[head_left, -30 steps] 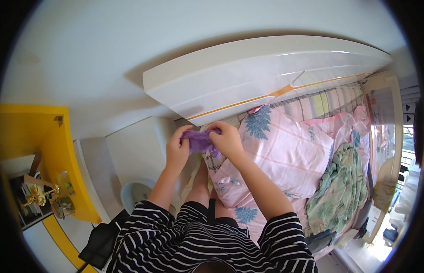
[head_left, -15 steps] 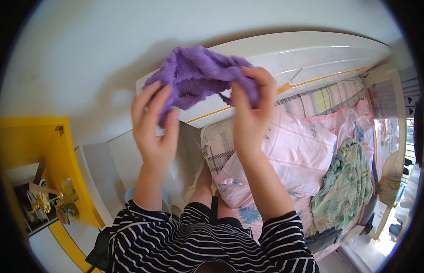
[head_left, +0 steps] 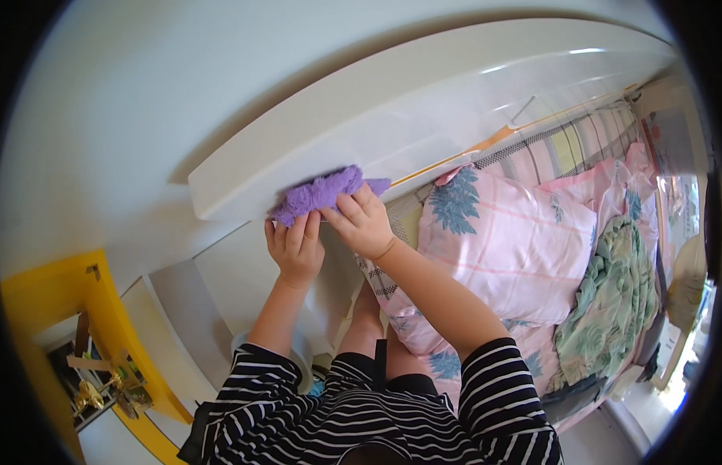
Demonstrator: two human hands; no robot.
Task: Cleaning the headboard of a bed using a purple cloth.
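A fluffy purple cloth point(head_left: 321, 192) lies bunched against the front of the white headboard point(head_left: 446, 85), near its left end. My left hand point(head_left: 297, 252) grips the cloth's lower edge with its fingers on the fabric. Close beside it, my right hand point(head_left: 364, 226) holds the cloth too, fingers curled onto its right part. A small flap of cloth sticks out beyond the right fingers. Both thumbs and the side of the cloth facing the headboard are mostly hidden.
On the right stands a bed with pink bedding point(head_left: 508, 248) and a crumpled green garment point(head_left: 609, 298). A yellow cabinet point(head_left: 113, 310) is at the left. Between them sit a pale panelled unit point(head_left: 190, 310) and a light blue bin point(head_left: 303, 349).
Both hands have lowered the purple cloth from mid-air onto the headboard and come closer together. The cloth, spread between them before, is now bunched. The view has shifted slightly.
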